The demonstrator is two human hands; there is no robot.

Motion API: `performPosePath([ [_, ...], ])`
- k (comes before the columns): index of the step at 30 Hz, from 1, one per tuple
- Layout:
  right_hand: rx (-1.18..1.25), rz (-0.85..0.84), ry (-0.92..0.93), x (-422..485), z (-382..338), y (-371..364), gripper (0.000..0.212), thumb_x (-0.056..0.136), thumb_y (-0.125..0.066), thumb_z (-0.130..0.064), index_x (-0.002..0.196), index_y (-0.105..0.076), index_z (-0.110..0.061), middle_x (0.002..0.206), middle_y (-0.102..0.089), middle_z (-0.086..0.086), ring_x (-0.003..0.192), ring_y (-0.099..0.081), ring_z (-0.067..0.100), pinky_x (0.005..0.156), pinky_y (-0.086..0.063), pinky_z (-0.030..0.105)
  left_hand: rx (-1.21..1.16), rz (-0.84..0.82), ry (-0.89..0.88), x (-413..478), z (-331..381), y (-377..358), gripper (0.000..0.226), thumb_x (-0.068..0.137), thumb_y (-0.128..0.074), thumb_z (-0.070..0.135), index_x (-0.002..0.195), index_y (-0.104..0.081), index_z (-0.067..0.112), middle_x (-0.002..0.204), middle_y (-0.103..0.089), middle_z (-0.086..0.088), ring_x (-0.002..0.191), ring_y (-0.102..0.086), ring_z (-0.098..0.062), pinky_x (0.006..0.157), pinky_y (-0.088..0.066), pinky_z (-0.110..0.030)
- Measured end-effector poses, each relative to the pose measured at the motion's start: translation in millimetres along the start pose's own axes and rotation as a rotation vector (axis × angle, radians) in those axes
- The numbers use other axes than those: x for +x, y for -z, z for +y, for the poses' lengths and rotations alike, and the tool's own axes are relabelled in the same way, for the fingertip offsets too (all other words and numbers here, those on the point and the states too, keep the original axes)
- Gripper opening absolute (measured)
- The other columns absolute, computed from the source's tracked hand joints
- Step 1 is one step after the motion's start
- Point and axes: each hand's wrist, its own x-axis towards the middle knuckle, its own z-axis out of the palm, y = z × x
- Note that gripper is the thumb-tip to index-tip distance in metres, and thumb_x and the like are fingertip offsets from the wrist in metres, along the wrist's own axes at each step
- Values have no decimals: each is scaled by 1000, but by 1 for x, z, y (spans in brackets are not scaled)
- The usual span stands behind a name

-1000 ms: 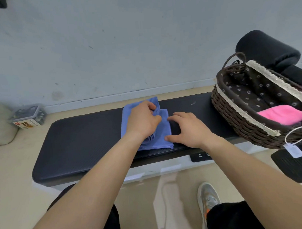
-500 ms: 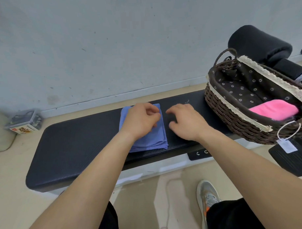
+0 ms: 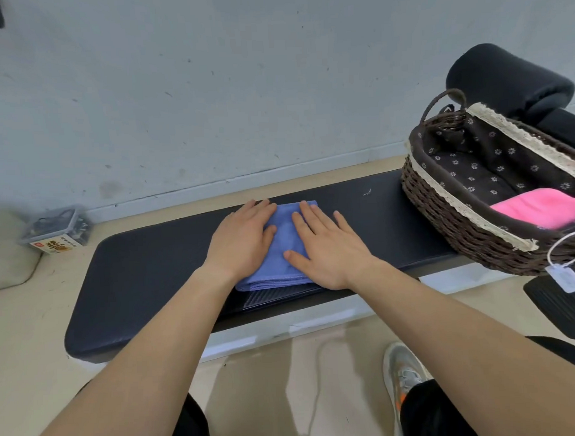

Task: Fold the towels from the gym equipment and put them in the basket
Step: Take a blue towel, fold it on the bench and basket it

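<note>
S1: Grip on the blue towel (image 3: pixel 285 240), how was it logged?

S2: No pinch was seen. Flat contact only: left hand (image 3: pixel 239 239) and right hand (image 3: pixel 329 249) were laid on it, fingers straight and spread, palms pressed down. Nothing was held in either.

S1: Towel location was needed too.

S2: It was folded into a small rectangle and pinned under both palms on the black bench pad (image 3: pixel 144 275). Its left part was covered by the left hand and its right edge by the right hand. A blue strip was left visible between them, and the layered near edge was seen between the two wrists.

S1: Basket?

S2: The wicker basket (image 3: pixel 449 225) was placed on the same pad, well to the right of the right hand and apart from it. A dark flowered lining with lace trim was noted. A pink towel (image 3: pixel 540 209) was seen lying inside, at the end nearer the person. A white tag (image 3: pixel 567 278) was hung on a loop from the near rim.

S1: Anything else marked?

S2: A black roller pad (image 3: pixel 509 76) was seen beyond the basket, far right of the hands. A small clear box (image 3: pixel 55 226) was noted on the floor, well left of the left hand, by the wall. Its contents could not be told. A grey shoe (image 3: pixel 404 370) was seen below the right forearm.
</note>
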Motion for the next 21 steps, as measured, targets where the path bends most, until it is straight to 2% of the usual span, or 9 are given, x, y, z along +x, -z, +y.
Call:
performPosePath([
  [4,93,-58,-43,-3,8,-8,83,98,-18,-67,158,13,-19,164,24,-2,151,20,11,124,6,47,101,-101,22,-2,-2,-10,53,107,-22,38,158,-16,27,167,-9,6,153,-3,-13,123,-12,-46],
  [8,116,-70,-60,-5,7,-11,84,97,-17,-68,157,16,-19,163,27,-4,150,22,10,123,8,47,70,-144,36,-1,-5,-13,55,106,-16,42,159,-8,31,167,2,6,153,6,-12,124,-8,-48],
  [11,115,-93,-71,-3,4,-7,85,97,-18,-68,157,15,-19,163,27,-2,150,21,11,123,8,50,34,-166,33,0,-7,-13,55,106,-17,42,159,-7,30,167,4,7,153,8,-11,124,-6,-49],
  [14,68,-112,-83,-1,0,5,85,98,-23,-66,159,8,-16,165,19,2,152,17,15,121,9,54,-13,-143,34,-2,-5,-10,57,106,-22,42,159,-8,27,167,3,7,153,8,-12,123,-5,-47],
  [17,32,-13,-56,2,-9,15,78,101,-26,-58,159,-2,-12,167,10,5,153,11,17,121,10,54,-54,-41,56,-3,0,-3,58,106,-29,40,159,-14,21,167,-4,4,153,2,-13,123,-6,-44],
  [21,11,109,-23,10,-18,13,68,104,-24,-47,159,-4,-13,167,6,3,154,7,16,122,8,49,11,28,63,-8,4,2,55,106,-26,35,158,-17,20,167,-5,2,154,0,-16,123,-7,-46],
])
